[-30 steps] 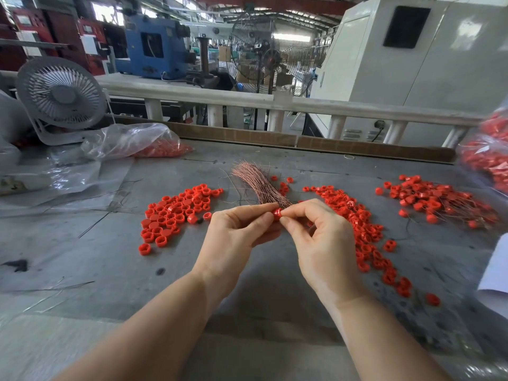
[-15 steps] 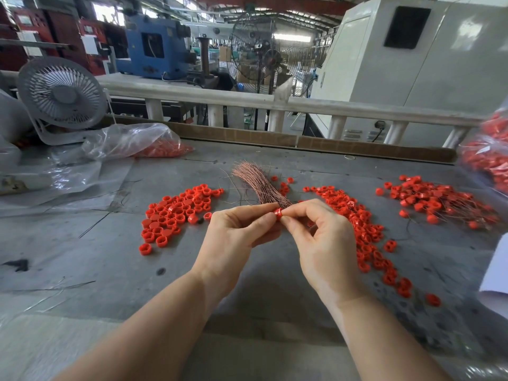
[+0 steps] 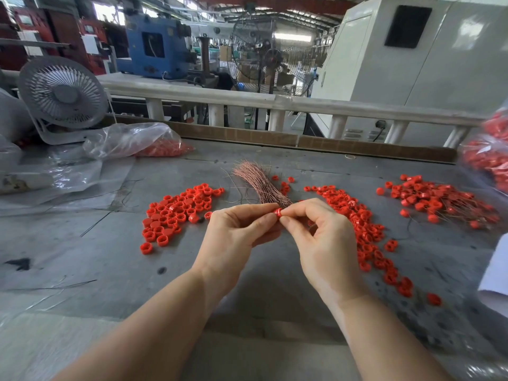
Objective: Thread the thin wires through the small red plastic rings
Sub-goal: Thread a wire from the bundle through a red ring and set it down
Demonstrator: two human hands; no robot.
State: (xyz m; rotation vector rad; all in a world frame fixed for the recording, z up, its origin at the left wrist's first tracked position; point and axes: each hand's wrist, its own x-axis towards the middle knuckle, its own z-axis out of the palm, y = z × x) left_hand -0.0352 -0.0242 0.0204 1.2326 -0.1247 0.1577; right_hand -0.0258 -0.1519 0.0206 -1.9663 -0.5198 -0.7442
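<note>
I see both hands raised a little above the table [image 3: 82,257], meeting in the middle. The left hand [image 3: 233,237] pinches one red ring [image 3: 277,212] between thumb and forefinger, and the right hand [image 3: 321,240] pinches at the same ring from the other side; I think it guides a wire, which is too thin to see. The copper wire bundle [image 3: 258,182] lies just behind the hands, within easy reach. Loose rings [image 3: 176,213] wait on the left, and rings with wires [image 3: 434,199] lie far right, apart, probably the finished ones.

Two hands [image 3: 233,232] [image 3: 324,243], three heaps of red rings [image 3: 176,213] [image 3: 362,229] [image 3: 437,199], one wire bundle [image 3: 261,182], two fans [image 3: 64,92] [image 3: 257,56].
</note>
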